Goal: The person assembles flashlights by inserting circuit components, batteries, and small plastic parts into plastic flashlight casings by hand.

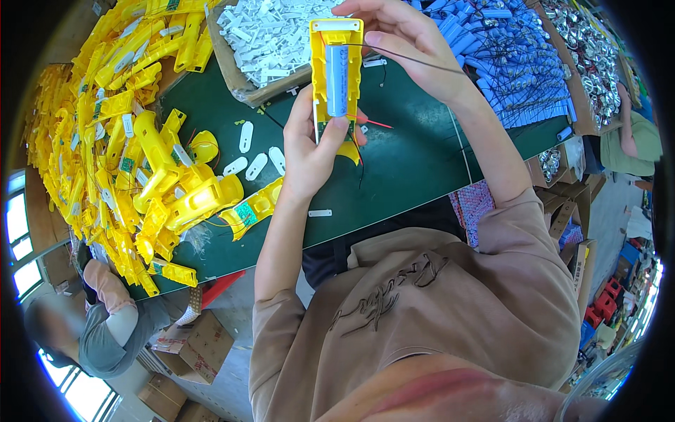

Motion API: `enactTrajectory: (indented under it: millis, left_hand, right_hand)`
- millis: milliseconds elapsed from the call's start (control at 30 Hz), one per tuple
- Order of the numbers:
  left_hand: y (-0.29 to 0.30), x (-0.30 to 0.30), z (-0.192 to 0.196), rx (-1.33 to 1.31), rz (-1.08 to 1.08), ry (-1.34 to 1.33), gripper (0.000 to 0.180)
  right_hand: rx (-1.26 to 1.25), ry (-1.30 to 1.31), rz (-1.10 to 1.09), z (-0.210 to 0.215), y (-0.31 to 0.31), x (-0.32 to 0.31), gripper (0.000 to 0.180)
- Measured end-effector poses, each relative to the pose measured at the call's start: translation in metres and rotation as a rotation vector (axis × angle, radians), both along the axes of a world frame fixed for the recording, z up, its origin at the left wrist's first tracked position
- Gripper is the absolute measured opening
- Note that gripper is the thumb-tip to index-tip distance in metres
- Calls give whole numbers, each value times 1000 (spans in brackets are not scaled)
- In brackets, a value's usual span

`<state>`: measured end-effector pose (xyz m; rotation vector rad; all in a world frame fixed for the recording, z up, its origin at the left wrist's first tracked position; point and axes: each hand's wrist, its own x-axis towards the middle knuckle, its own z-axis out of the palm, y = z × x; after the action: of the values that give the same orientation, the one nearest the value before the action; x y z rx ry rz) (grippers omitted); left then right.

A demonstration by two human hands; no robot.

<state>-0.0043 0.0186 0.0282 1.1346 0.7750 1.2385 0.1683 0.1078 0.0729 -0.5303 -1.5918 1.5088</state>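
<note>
Overhead, the left hand is gripping the lower end of a yellow plastic housing, its fingers closed around the shell and the thumb pressing on the front edge. A blue cylindrical battery cell is sitting lengthwise in the housing's open cavity. The right hand is holding the top of the housing, fingers curled over its upper right corner; whether they are also pinching the thin black wire running off to the right is hard to tell. A red wire is sticking out beside the left thumb. The housing is hovering above the dark green table, between a heap of yellow shells, a cardboard box of white plastic tabs and a pile of blue battery cells.
</note>
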Motion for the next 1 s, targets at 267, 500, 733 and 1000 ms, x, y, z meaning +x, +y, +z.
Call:
enactTrajectory:
  millis: [267, 500, 733, 1000]
  left_hand:
    - [1, 2, 0, -13, 100, 47, 39]
    - [1, 2, -5, 51, 134, 258, 43]
    - [4, -1, -18, 226, 276, 540, 51]
    - [2, 1, -18, 423, 344, 709, 44]
  right_hand:
    - [-147, -23, -154, -12, -4, 0, 27]
    - [110, -209, -263, -4, -3, -1, 22]
    - [-201, -43, -42, -9, 7, 7, 21]
    - [-241, 25, 10, -10, 3, 12, 23]
